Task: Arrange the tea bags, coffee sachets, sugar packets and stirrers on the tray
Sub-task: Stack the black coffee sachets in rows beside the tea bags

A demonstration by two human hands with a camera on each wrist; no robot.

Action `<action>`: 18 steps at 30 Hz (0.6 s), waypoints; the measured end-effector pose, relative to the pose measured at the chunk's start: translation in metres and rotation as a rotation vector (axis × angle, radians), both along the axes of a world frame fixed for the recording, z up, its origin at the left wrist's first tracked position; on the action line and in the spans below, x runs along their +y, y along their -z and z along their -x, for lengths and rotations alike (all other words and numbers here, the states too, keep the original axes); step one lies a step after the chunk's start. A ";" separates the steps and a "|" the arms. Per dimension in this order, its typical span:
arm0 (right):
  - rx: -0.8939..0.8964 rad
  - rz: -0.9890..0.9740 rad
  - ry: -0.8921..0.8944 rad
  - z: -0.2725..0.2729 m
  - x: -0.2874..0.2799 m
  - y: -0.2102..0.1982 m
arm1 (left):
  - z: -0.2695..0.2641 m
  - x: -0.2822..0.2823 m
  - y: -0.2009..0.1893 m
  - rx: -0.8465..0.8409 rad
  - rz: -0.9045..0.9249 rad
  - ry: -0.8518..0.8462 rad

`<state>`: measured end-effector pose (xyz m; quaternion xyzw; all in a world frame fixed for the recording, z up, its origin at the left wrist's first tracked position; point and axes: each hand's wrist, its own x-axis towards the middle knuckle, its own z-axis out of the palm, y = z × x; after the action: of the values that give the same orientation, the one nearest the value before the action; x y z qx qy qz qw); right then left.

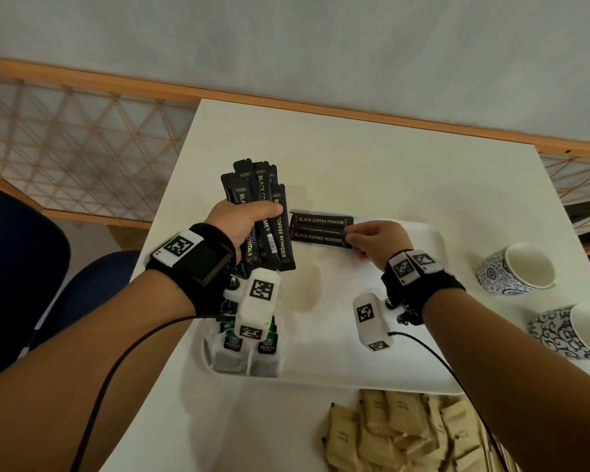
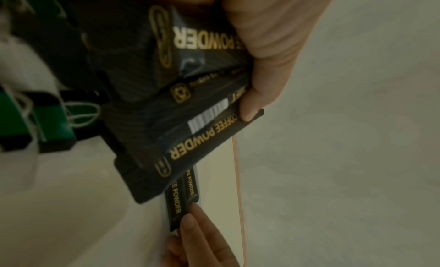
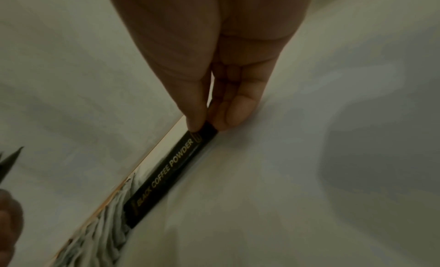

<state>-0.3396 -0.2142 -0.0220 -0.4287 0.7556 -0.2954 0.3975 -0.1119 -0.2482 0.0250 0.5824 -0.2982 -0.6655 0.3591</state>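
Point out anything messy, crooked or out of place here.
The sugar packets lie in a loose heap on the table, off the tray. A faint brownish stain marks the tray floor. The coffee sachets laid at its far edge overlap slightly.

Head view evenly lit, edges warped; both wrist views dim, soft, motion-blurred, greenish cast

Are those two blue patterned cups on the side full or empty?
Empty, as far as shown: both cups lie tipped, showing bare white insides.
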 end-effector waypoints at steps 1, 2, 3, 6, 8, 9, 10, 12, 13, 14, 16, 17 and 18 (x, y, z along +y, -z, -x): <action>0.005 0.000 0.005 0.000 -0.001 0.000 | 0.000 0.000 0.000 0.001 0.002 0.006; 0.014 0.000 0.009 0.000 -0.002 0.001 | 0.001 0.000 0.000 0.002 0.005 0.011; 0.022 -0.004 0.013 -0.001 -0.004 0.002 | 0.001 0.000 0.000 0.003 0.006 0.015; 0.030 -0.019 0.033 0.000 -0.007 0.005 | 0.002 -0.001 -0.001 0.011 0.005 0.030; 0.032 -0.016 0.043 0.000 -0.007 0.005 | 0.003 -0.001 -0.001 0.015 0.004 0.039; 0.028 -0.014 0.047 0.000 -0.007 0.006 | 0.003 -0.001 -0.001 0.015 0.003 0.042; 0.025 -0.012 0.050 0.000 -0.008 0.006 | 0.004 -0.001 -0.001 0.015 0.003 0.044; 0.029 -0.009 0.049 0.000 -0.008 0.005 | 0.005 0.000 0.000 0.013 0.002 0.045; 0.033 -0.006 0.048 0.000 -0.008 0.006 | 0.005 0.000 0.000 0.013 0.001 0.044; 0.035 -0.002 0.048 0.000 -0.008 0.006 | 0.005 0.000 0.000 0.013 0.000 0.043; 0.040 0.011 0.045 -0.001 -0.007 0.007 | 0.006 0.000 0.001 0.015 -0.004 0.042; 0.043 0.019 0.041 -0.001 -0.007 0.007 | 0.006 0.000 0.001 0.017 -0.007 0.045; 0.048 0.025 0.037 -0.002 -0.007 0.007 | 0.006 0.000 0.001 0.019 -0.010 0.048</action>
<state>-0.3376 -0.2210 -0.0291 -0.4267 0.7689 -0.3017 0.3683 -0.1179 -0.2478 0.0242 0.5705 -0.3054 -0.6808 0.3430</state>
